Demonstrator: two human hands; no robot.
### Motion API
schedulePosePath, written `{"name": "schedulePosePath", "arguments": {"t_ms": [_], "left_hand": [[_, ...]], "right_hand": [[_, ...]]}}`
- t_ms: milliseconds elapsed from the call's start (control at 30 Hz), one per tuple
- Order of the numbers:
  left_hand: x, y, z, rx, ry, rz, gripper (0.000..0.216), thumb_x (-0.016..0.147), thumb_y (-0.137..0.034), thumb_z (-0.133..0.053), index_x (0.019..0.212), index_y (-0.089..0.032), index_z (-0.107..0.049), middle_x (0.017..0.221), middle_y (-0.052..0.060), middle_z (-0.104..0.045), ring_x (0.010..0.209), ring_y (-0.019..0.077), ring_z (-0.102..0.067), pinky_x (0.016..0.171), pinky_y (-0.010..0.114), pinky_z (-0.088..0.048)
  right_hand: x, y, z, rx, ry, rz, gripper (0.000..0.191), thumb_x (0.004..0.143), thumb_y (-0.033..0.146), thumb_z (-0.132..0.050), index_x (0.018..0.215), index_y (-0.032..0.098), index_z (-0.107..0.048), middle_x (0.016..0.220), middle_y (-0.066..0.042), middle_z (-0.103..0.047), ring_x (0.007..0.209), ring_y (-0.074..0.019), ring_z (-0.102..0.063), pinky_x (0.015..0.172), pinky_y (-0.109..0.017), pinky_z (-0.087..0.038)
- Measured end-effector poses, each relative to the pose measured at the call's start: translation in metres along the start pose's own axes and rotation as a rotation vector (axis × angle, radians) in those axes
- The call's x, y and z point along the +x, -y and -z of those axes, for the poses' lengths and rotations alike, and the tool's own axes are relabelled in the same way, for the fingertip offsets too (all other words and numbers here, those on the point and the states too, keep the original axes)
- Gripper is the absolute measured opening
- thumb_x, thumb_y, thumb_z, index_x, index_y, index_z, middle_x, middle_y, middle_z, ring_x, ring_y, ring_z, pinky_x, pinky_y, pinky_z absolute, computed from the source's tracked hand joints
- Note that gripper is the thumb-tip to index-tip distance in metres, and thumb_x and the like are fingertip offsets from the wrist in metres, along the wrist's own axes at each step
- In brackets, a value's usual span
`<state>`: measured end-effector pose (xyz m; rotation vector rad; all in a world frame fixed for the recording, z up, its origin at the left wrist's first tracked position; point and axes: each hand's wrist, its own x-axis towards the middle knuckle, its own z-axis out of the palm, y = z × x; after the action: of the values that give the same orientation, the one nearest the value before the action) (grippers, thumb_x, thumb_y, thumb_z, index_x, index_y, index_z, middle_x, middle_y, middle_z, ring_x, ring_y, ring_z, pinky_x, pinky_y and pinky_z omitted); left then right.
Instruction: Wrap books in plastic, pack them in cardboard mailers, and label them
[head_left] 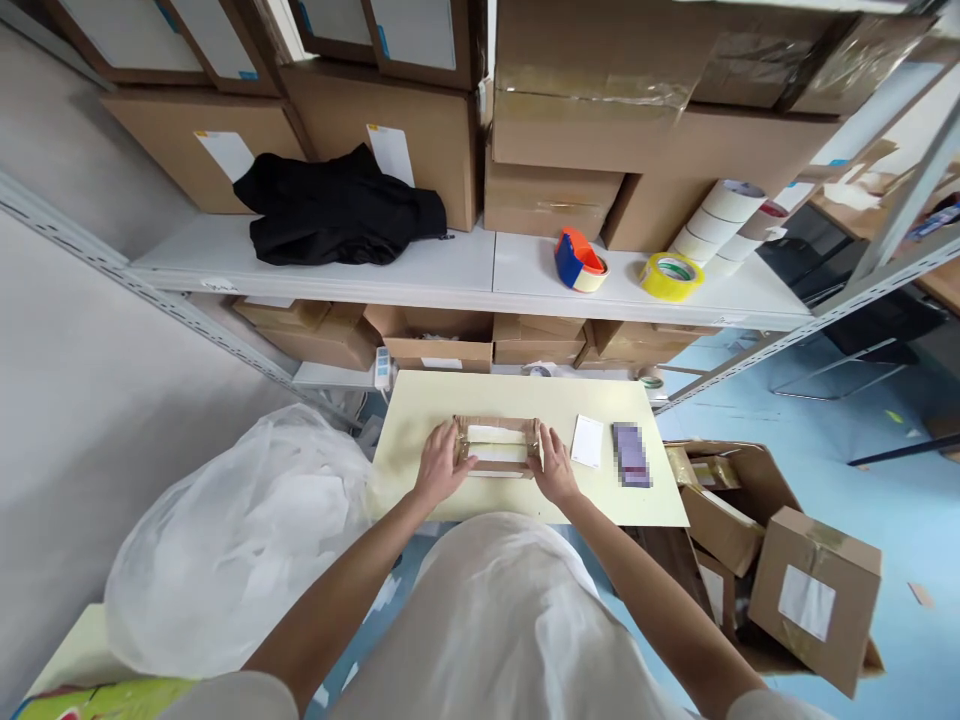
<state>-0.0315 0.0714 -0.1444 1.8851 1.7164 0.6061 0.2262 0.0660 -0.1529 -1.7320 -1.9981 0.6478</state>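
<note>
A person in a white top (487,620) is holding a small cardboard box (496,452) between two bare hands. The left hand (442,465) is gripping the left end, its thumb reaching along the front edge, and the right hand (556,468) is gripping the right end. The hands are standing apart by the length of the box, so the grip is spanning it from end to end. The box is lying lengthwise across the middle of a cream table (405,400), with white patches and shiny tape showing on its top.

To the right of the right hand, a white card (587,441) is lying flat, and just beyond it a purple item (632,455) is lying on the table, too pixelated to make out. Behind the table, a grey shelf (517,278) is holding a black garment (341,210), an orange and blue tape dispenser (579,262), a yellow tape roll (672,275) and a leaning stack of white rolls (716,222). A large open carton (765,465) is sitting to the right of the table, holding several smaller boxes, while a bulging translucent bag (240,545) is filling the space to the left.
</note>
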Motion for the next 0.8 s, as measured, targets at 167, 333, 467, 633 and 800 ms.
{"name": "schedulePosePath", "arguments": {"t_ms": [167, 333, 467, 633, 800], "left_hand": [[-0.008, -0.021, -0.004, 0.288, 0.226, -0.187, 0.067, 0.083, -0.041, -0.057, 0.143, -0.02, -0.037, 0.155, 0.013, -0.024, 0.144, 0.0339, -0.013, 0.114, 0.055, -0.009], [-0.009, -0.023, -0.014, 0.329, 0.248, -0.125, 0.066, 0.087, -0.039, -0.05, 0.146, -0.017, -0.031, 0.156, 0.014, -0.02, 0.145, 0.0326, -0.01, 0.113, 0.052, -0.017], [-0.012, -0.028, -0.009, 0.379, 0.247, -0.12, 0.072, 0.085, -0.046, -0.054, 0.147, -0.017, -0.03, 0.155, 0.016, -0.02, 0.144, 0.036, -0.011, 0.113, 0.059, -0.006], [0.001, -0.06, -0.012, 0.411, 0.291, -0.222, 0.073, 0.085, -0.054, -0.05, 0.145, -0.016, -0.032, 0.154, 0.016, -0.024, 0.143, 0.0359, -0.016, 0.113, 0.058, -0.009], [0.036, -0.109, -0.052, 0.318, 0.312, -0.416, 0.057, 0.09, -0.048, -0.044, 0.134, -0.013, -0.046, 0.147, 0.017, -0.039, 0.141, 0.0304, -0.025, 0.113, 0.05, -0.026]], "right_hand": [[0.002, 0.005, 0.0, -0.185, 0.177, 0.211, 0.054, 0.081, 0.014, -0.056, 0.134, 0.017, -0.048, 0.153, -0.017, -0.025, 0.141, -0.0372, -0.021, 0.108, -0.055, -0.033], [0.004, -0.008, -0.005, -0.13, 0.202, 0.281, 0.054, 0.085, 0.008, -0.046, 0.138, 0.02, -0.045, 0.155, -0.013, -0.022, 0.143, -0.0336, -0.017, 0.11, -0.055, -0.031], [-0.003, -0.033, 0.005, -0.033, 0.189, 0.3, 0.062, 0.088, 0.024, -0.05, 0.146, 0.02, -0.029, 0.157, -0.014, -0.017, 0.144, -0.0319, -0.017, 0.112, -0.052, -0.03], [0.0, -0.1, 0.029, -0.142, 0.214, -0.087, 0.062, 0.091, 0.024, -0.047, 0.147, 0.011, -0.024, 0.154, -0.021, -0.021, 0.144, -0.0309, -0.016, 0.113, -0.048, -0.026], [0.015, -0.157, 0.041, -0.356, 0.469, -0.2, 0.07, 0.085, 0.021, -0.057, 0.146, 0.009, -0.024, 0.155, -0.02, -0.017, 0.143, -0.0314, -0.018, 0.111, -0.046, -0.029]]}}
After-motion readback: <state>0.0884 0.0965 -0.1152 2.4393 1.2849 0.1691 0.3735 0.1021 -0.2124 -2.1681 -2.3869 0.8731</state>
